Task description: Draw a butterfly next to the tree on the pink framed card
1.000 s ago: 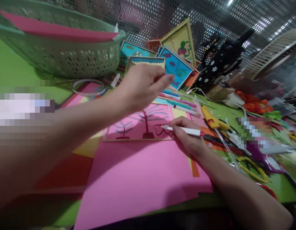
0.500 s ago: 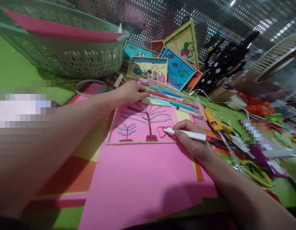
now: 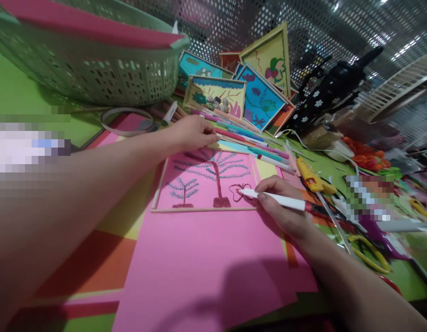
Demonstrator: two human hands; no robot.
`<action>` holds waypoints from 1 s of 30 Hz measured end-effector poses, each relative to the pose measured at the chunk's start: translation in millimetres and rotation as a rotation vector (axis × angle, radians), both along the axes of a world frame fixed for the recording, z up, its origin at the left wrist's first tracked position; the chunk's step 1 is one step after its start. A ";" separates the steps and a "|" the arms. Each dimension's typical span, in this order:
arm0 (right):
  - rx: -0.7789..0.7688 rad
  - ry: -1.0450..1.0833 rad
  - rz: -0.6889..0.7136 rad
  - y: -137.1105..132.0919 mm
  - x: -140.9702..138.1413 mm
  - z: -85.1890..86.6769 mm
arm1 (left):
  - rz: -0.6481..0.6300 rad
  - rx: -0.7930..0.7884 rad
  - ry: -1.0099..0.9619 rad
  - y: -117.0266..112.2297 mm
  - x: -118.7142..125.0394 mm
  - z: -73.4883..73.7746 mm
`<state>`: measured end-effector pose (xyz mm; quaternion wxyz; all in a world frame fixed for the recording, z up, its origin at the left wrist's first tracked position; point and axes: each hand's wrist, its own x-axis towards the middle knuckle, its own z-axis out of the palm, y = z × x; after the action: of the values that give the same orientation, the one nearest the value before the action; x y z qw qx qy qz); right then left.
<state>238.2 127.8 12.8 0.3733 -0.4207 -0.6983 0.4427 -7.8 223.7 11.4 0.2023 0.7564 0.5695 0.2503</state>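
A small pink framed picture [image 3: 203,184] with blue trees and a dark red trunk lies on large pink paper [image 3: 206,267]. My right hand [image 3: 282,210] is closed round a white marker [image 3: 279,199], whose tip touches a red outline at the picture's right side. My left hand [image 3: 191,131] rests at the picture's far edge, fingers curled down against it and against the row of coloured markers [image 3: 248,140] lying just beyond.
A green perforated basket [image 3: 96,69] with pink sheets stands at the back left, a tape ring [image 3: 127,121] in front of it. Several framed pictures [image 3: 255,87] lean at the back. A yellow glue gun [image 3: 312,177], scissors [image 3: 369,249] and scraps crowd the right.
My left hand came down from mid-air onto the picture's far edge, uncovering the picture. My right hand with the marker stayed at the red outline.
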 end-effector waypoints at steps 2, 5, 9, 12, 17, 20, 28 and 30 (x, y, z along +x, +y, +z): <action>0.009 -0.001 -0.005 0.0 -1.4 2.1 | 0.027 -0.020 0.043 1.1 0.5 -0.1; 0.014 -0.012 -0.009 0.2 -3.2 4.6 | 0.049 -0.047 0.093 0.3 1.8 1.8; 0.020 -0.012 -0.003 0.5 -4.2 5.2 | 0.055 -0.041 0.119 -2.7 3.4 4.3; 0.015 -0.010 -0.004 0.4 -4.4 5.3 | 0.056 -0.034 0.128 -4.0 3.8 5.1; 0.013 -0.014 -0.013 -0.4 -3.9 5.8 | 0.055 -0.042 0.139 -3.8 3.7 5.2; 0.009 0.004 -0.022 -0.4 -3.8 5.0 | 0.057 -0.047 0.145 -3.6 3.8 4.9; -0.011 0.054 -0.037 0.3 -2.0 -0.1 | 0.033 -0.039 0.139 -9.2 4.6 9.1; -0.021 0.051 -0.034 0.1 -1.3 -0.2 | 0.033 -0.043 0.141 -8.5 4.6 9.5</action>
<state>236.9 127.9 12.6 0.3941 -0.4249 -0.6767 0.4541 -3.2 215.1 20.8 0.1735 0.7583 0.5998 0.1874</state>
